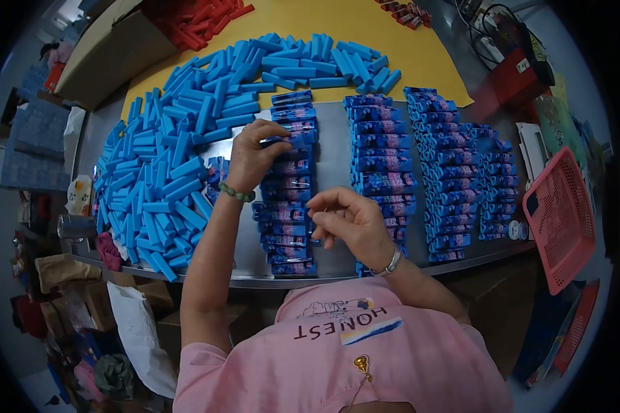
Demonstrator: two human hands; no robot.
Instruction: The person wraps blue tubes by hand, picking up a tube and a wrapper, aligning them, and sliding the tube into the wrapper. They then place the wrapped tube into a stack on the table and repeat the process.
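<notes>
My left hand, with a green bead bracelet on its wrist, reaches over a column of blue pieces in glossy blue-and-pink printed wrappers. Its fingers are closed at a printed piece in the upper part of that column; the fingertips partly hide it. Lower down, my right hand is just right of the same column, with a silver band at the wrist. Thumb and fingers are curled together there, and anything between them is too small to make out. Plain blue sticks are heaped left of my left hand.
More wrapped pieces stand in columns on the metal table. A yellow sheet covers the back, with red sticks by a cardboard box. A pink basket is at the right edge.
</notes>
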